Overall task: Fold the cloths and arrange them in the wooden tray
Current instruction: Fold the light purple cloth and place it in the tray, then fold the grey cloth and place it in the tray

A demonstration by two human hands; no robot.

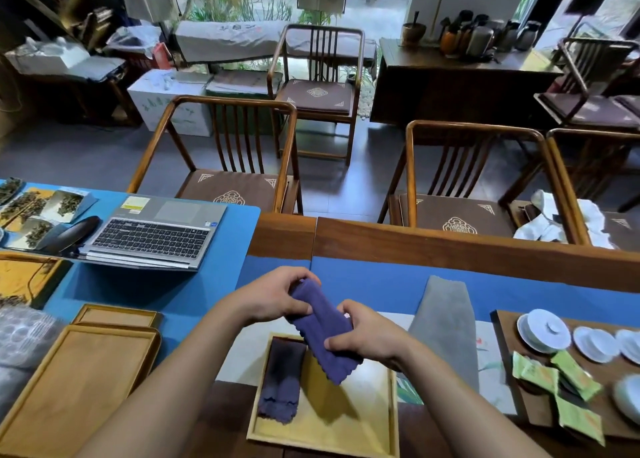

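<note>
Hands, left (273,296) and right (367,336), grip folded purple cloth (320,322) above wooden tray (346,433)'s open right half.

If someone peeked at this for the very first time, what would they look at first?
Probably the purple cloth in the middle, held up by the left hand and right hand above the wooden tray. Another folded purple cloth already lies along the tray's left side. After that, the open laptop on the blue mat at the left.
</note>
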